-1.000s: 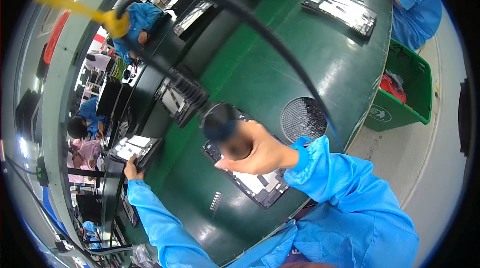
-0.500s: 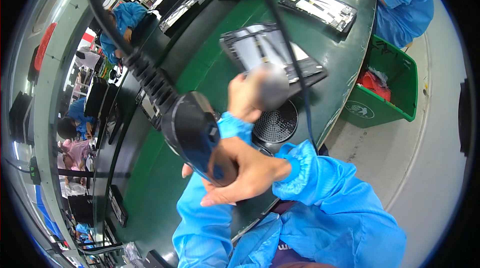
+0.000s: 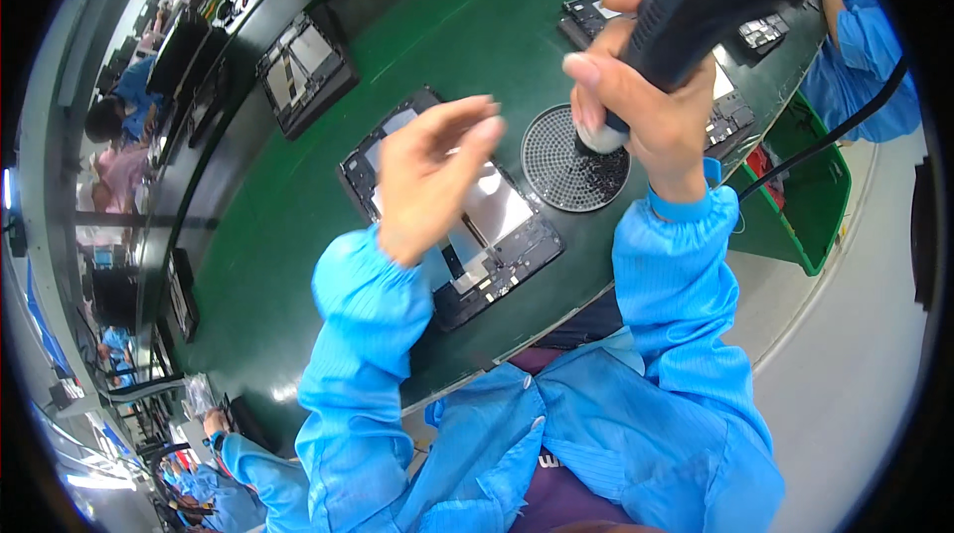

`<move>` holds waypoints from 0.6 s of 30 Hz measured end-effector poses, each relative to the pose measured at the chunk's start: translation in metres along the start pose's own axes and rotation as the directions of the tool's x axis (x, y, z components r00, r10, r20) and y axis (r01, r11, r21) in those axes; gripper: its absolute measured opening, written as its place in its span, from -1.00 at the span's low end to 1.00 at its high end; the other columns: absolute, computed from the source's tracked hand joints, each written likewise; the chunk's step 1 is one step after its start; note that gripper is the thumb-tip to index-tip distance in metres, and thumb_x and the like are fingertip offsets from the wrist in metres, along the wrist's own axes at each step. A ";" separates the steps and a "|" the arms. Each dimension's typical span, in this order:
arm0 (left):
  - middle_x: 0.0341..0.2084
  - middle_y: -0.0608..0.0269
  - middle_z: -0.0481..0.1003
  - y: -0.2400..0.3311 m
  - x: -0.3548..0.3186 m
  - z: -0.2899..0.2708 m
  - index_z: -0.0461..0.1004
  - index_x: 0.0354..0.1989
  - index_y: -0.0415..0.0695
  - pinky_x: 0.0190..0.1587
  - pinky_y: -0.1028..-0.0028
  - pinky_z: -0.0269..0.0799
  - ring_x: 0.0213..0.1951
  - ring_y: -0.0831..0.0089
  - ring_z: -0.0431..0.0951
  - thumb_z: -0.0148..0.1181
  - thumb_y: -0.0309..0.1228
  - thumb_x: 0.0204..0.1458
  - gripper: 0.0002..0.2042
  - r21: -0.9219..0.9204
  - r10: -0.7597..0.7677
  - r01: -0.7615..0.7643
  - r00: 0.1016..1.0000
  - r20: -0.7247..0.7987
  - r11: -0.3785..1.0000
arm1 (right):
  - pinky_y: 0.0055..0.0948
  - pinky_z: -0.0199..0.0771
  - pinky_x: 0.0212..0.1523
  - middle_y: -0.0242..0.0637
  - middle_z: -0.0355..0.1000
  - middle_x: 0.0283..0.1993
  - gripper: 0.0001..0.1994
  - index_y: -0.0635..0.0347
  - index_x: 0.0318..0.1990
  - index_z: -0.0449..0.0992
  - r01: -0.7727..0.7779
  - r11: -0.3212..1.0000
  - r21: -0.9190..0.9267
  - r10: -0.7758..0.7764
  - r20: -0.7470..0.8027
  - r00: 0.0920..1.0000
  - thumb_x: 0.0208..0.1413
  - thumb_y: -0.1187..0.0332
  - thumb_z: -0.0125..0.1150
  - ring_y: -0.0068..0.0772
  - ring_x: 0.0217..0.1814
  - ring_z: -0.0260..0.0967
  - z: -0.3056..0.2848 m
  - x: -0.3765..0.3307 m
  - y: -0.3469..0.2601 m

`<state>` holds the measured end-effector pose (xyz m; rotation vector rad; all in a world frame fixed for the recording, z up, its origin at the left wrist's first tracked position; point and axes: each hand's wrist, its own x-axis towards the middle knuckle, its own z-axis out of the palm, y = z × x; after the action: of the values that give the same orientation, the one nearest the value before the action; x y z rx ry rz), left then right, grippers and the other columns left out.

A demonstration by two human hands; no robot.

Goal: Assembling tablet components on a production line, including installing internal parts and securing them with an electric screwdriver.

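My right hand (image 3: 651, 101) is wrapped round a black electric screwdriver (image 3: 686, 21), its body tilted up to the right. The screwdriver's lower end points down at a round, dimpled screw plate (image 3: 556, 160). Small black screws (image 3: 602, 175) are heaped on the plate's right side. To the left, my left hand (image 3: 432, 175) hovers over an opened tablet-like device (image 3: 512, 220), thumb and fingers apart, with nothing visible in it. The device lies flat with its silver plates and circuit boards exposed. My left hand hides part of its upper half.
Another opened device (image 3: 303, 76) lies farther left on the green table (image 3: 437, 31). More lie beyond and behind my right hand. A black cable (image 3: 830, 136) crosses at right above a green bin (image 3: 765, 230). A co-worker's blue sleeve (image 3: 874, 46) shows at far right.
The view has shifted. My right hand, earlier crossed over my left wrist, has brought the screwdriver right and over the screw plate. My left hand has come back over an opened device.
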<state>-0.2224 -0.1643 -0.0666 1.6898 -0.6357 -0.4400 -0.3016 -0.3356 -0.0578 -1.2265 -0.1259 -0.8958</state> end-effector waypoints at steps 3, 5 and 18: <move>-0.34 0.16 0.55 -0.017 -0.042 -0.029 0.51 -0.22 -0.29 -0.23 0.54 0.44 -0.30 0.51 0.54 0.18 -0.51 0.00 -0.82 0.184 0.132 -0.096 0.972 -0.196 0.978 | -0.53 0.33 -0.66 -0.29 0.35 -0.60 -0.58 0.42 -0.07 0.25 -0.035 0.995 -0.097 0.042 0.063 0.997 -0.13 0.64 0.24 -0.51 -0.70 0.29 -0.004 0.002 0.025; -0.36 0.11 0.55 -0.029 -0.071 -0.037 0.53 -0.30 -0.28 -0.22 0.51 0.45 -0.32 0.38 0.58 0.22 -0.55 -0.09 -0.84 0.417 0.249 -0.160 0.954 -0.169 0.895 | -0.58 0.30 -0.64 -0.31 0.38 -0.59 -0.60 0.42 -0.11 0.28 -0.023 0.988 -0.153 0.032 0.056 0.998 -0.14 0.63 0.27 -0.54 -0.68 0.31 -0.002 0.000 0.038; -0.13 0.00 0.47 -0.073 -0.148 -0.024 0.50 -0.32 -0.23 0.15 -0.04 0.09 0.06 0.02 0.39 0.39 -0.51 -0.35 -0.67 0.663 0.377 -0.414 0.902 0.208 0.623 | -0.63 0.29 -0.66 -0.39 0.39 -0.64 -0.66 0.31 -0.18 0.38 -0.003 0.967 -0.254 0.015 0.047 0.999 -0.16 0.58 0.33 -0.62 -0.69 0.32 0.000 -0.001 0.067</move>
<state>-0.3102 -0.0436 -0.1407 2.1629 -1.3059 0.1202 -0.2591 -0.3317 -0.1096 -1.4867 -0.0444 -0.8943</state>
